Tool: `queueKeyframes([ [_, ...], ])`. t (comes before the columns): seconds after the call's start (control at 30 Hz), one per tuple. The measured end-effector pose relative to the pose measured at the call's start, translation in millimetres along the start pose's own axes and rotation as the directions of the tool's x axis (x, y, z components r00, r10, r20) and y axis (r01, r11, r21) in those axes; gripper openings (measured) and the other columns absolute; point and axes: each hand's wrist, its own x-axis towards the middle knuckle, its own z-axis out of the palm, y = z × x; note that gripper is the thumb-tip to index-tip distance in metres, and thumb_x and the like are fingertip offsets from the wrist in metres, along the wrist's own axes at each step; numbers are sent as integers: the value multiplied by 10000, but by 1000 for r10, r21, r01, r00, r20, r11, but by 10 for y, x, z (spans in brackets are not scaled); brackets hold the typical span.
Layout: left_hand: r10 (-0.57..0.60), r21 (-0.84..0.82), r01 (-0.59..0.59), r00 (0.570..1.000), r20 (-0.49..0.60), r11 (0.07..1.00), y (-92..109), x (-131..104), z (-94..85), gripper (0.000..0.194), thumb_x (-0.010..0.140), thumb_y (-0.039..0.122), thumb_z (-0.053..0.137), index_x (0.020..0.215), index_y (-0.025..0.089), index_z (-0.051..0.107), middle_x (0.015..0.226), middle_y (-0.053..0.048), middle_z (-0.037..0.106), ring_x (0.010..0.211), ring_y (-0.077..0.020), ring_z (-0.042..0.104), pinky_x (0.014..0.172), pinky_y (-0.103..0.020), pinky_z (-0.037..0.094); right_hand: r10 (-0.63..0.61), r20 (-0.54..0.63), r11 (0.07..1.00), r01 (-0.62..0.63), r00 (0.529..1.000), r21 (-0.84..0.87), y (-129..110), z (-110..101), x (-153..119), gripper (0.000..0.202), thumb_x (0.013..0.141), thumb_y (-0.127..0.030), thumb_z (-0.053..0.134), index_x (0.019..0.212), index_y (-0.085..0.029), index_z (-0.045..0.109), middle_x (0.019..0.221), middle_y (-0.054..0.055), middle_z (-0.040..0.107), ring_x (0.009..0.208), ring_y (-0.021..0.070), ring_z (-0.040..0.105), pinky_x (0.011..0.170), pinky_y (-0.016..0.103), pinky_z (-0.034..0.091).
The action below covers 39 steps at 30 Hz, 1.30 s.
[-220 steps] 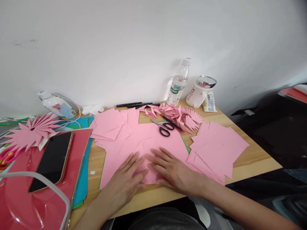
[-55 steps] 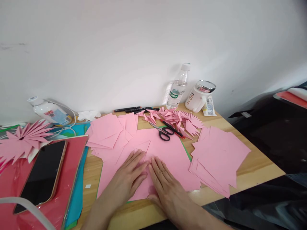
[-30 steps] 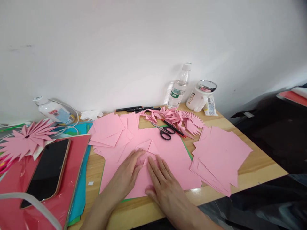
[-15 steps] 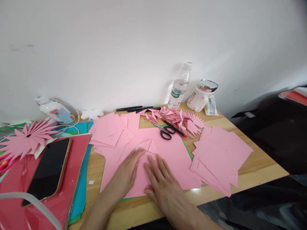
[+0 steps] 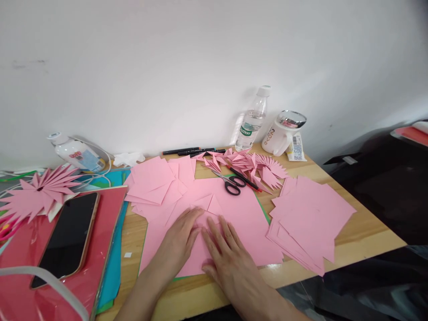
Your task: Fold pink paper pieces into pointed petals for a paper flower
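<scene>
A small pink paper (image 5: 213, 205), folded to a point at its far end, lies on a large pink sheet (image 5: 254, 236). My right hand (image 5: 227, 252) rests flat with fingers stretched out, their tips on the near part of the folded paper. From the left, my left hand (image 5: 180, 236) reaches to its left edge, fingers extended and close together, thumb near the right hand's fingers. Both hands cover some of the folded paper. Black-handled scissors (image 5: 233, 185) lie beyond it on the large sheet.
Loose pink squares (image 5: 150, 176) lie at the back left, and more pink paper (image 5: 310, 214) at the right. Folded pink pieces (image 5: 267, 167), pens (image 5: 180, 151), a water bottle (image 5: 252, 122) and a mug (image 5: 279, 136) line the wall. A phone (image 5: 68, 236) is at left.
The view has shifted very slightly. My hands stay on the folded paper in nearly the same pose, the left thumb a little nearer the right hand.
</scene>
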Motion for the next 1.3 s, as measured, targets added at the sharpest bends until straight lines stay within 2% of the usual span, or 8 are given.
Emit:
queueKeyframes([
  [0.27, 61, 60, -58, 997, -47, 996, -1, -6, 28, 340, 900, 228, 391, 1240, 231, 407, 1259, -66, 552, 1174, -176, 493, 965, -373, 445, 26, -17, 999, -26, 1000, 37, 0, -28, 20, 617, 823, -385, 549, 1349, -124, 357, 1439, 173, 265, 1337, 340, 195, 1004, 507, 361],
  [0.4, 101, 83, -95, 993, -64, 992, 3, -5, 30, 344, 898, 221, 396, 1243, 228, 402, 1248, -71, 558, 1166, -181, 501, 962, -389, 448, 32, -12, 998, -32, 999, 46, 0, -136, 48, 590, 802, -407, 574, 1299, -122, 435, 1382, 215, 359, 1285, 347, 323, 956, 489, 421],
  [0.5, 105, 88, -99, 992, -71, 991, 11, -2, 33, 335, 899, 215, 397, 1234, 221, 404, 1234, -79, 564, 1157, -181, 508, 956, -396, 454, 36, 9, 998, -37, 999, 49, 6, -197, 73, 589, 782, -416, 597, 1271, -112, 472, 1312, 204, 461, 1250, 347, 382, 953, 469, 437],
  [0.8, 118, 139, -105, 989, -93, 985, 45, 22, 72, 295, 896, 216, 392, 1183, 215, 463, 1204, -83, 583, 1128, -201, 530, 936, -410, 467, 40, -25, 999, -40, 999, 12, 8, -105, 57, 618, 790, -462, 568, 1259, -72, 472, 1278, 171, 506, 1265, 333, 357, 998, 468, 393],
  [0.93, 172, 197, -154, 982, -77, 968, 78, 48, 46, 247, 899, 191, 370, 1096, 189, 518, 1148, -89, 606, 1084, -198, 550, 918, -386, 478, 27, -11, 999, -27, 1000, 20, 52, -156, 70, 571, 784, -455, 580, 1234, -111, 507, 1265, 130, 529, 1232, 330, 404, 1000, 483, 391],
  [1.07, 255, 272, -238, 966, -30, 932, 59, 60, 27, 234, 895, 172, 366, 973, 190, 585, 1131, -88, 604, 1071, -210, 549, 881, -379, 497, 8, 22, 999, -9, 1000, 46, 142, -222, 72, 562, 771, -400, 619, 1235, -107, 503, 1216, 114, 568, 1199, 325, 440, 988, 475, 414],
  [1.3, 291, 356, -265, 957, -21, 896, 46, 27, 42, 257, 883, 156, 383, 947, 191, 629, 1153, -110, 596, 1096, -244, 537, 888, -411, 488, -66, -46, 998, 66, 997, 7, 274, -236, 33, 456, 797, -276, 600, 1177, -36, 526, 1158, 158, 585, 1236, 318, 403, 981, 413, 453],
])
